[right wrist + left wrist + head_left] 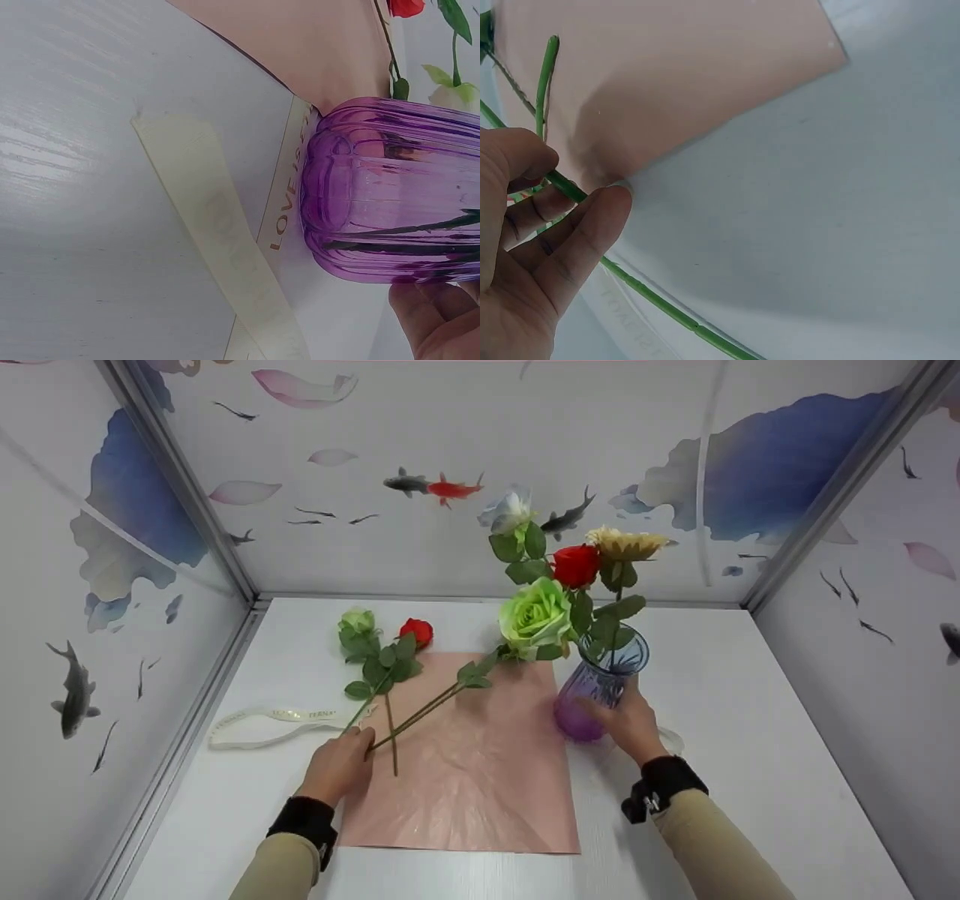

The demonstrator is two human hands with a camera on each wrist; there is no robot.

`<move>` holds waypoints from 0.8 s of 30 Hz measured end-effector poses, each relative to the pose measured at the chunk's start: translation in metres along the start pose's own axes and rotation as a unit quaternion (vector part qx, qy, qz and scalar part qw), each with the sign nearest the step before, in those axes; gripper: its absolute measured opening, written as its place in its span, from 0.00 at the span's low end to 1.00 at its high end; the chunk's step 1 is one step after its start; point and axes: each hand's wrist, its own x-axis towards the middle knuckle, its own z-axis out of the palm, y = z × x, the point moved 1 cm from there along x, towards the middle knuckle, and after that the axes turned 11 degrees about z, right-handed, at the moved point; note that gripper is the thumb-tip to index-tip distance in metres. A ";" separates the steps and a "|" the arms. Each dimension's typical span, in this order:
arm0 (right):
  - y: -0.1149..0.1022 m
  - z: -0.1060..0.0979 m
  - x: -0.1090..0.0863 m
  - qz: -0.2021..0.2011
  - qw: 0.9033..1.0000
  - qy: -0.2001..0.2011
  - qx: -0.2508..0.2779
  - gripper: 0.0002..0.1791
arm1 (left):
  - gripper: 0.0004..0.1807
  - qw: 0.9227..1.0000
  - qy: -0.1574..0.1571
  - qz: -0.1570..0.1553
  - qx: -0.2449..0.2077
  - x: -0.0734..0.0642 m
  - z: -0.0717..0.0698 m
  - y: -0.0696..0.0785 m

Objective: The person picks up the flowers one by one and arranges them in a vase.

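My left hand pinches a thin green stem between thumb and fingertips, over the left side of the pink wrapping paper. From this hand, stems slant up right toward a large green rose beside the vase. My right hand grips a ribbed glass vase, blue above and purple below, which leans in the head view. A red rose, a yellow flower and a pale blue-white rose rise above it; which stems enter the vase is partly hidden by leaves.
A pale green rose and another red rose lie at the back left. Cream lettered ribbon loops at the left; more ribbon lies by the vase base. Printed panels enclose the white table.
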 end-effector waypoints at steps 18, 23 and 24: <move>0.000 0.001 0.000 0.003 1.000 -0.002 0.003 0.64 | 0.03 0.999 -0.033 -0.025 -0.028 -0.006 -0.003 -0.007; -0.001 0.001 -0.001 0.005 1.000 -0.005 0.013 0.64 | 0.04 0.998 -0.011 -0.030 -0.051 -0.006 -0.002 -0.009; -0.001 0.002 0.000 0.006 1.000 -0.005 0.015 0.64 | 0.04 0.998 -0.009 -0.033 -0.057 -0.006 -0.002 -0.009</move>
